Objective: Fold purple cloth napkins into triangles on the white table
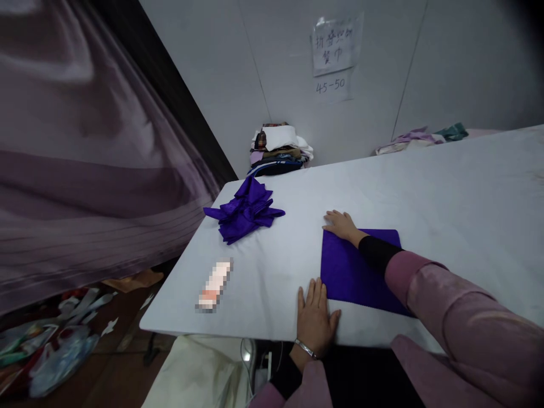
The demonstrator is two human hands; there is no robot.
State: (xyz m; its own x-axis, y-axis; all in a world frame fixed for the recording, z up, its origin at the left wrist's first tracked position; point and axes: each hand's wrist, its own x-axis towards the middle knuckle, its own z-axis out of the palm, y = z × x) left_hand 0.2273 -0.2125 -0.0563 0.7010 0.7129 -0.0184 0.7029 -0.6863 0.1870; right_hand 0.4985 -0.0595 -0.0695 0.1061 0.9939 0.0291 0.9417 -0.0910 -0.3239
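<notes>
A purple cloth napkin (348,272) lies flat on the white-covered table, partly hidden under my right forearm. My right hand (340,225) rests palm down with fingers spread at the napkin's far left corner. Flat on the table cover, my left hand (314,323) has its fingertips by the near left corner of the same cloth; whether they touch it I cannot tell. Nothing is gripped in either hand. Farther left sits a crumpled heap of purple cloth (246,211) with several pointed ends sticking out.
The white table (272,311) has its left edge beside a hanging mauve curtain (97,170). A stack of folded cloths (278,148) stands against the wall, more fabric (412,139) lies at the back right. A pixelated strip (215,286) lies near the front left. Plastic bags (63,357) are on the floor.
</notes>
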